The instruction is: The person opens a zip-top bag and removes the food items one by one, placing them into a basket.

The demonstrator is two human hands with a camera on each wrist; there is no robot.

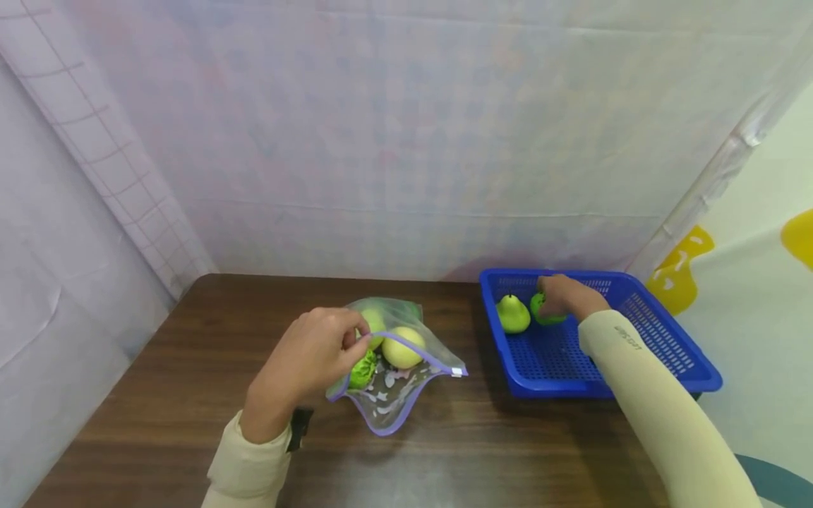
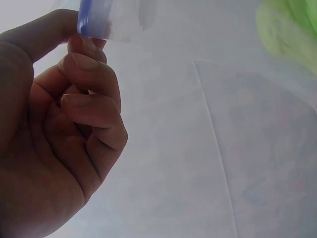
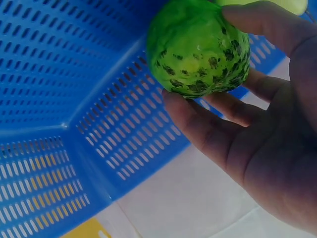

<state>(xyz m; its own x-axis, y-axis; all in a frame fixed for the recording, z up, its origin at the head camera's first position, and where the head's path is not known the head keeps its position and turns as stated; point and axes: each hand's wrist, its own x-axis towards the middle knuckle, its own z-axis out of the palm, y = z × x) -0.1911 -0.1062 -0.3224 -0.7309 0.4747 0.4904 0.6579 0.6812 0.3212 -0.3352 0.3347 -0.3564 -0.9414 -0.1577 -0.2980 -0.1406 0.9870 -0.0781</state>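
In the head view my left hand [image 1: 317, 353] pinches the purple-edged rim of a clear zip bag [image 1: 389, 425] between thumb and fingers. Inside the bag lie a pale yellow-green round fruit [image 1: 404, 348], a second green round one [image 1: 373, 322] and a crinkled green piece [image 1: 363, 370]. My right hand [image 1: 562, 295] reaches into a blue basket [image 1: 546, 386] and grips a bumpy green fruit [image 3: 198, 49] with dark specks. Thumb and fingertips sit around its sides in the right wrist view. A green pear [image 1: 512, 315] stands in the basket, left of that fruit.
A brown wooden table [image 1: 190, 395] bears the bag at its middle and the basket at its right end. White sheeting [image 1: 406, 141] hangs behind the table. The bag's white slider [image 1: 457, 372] sits at its right corner.
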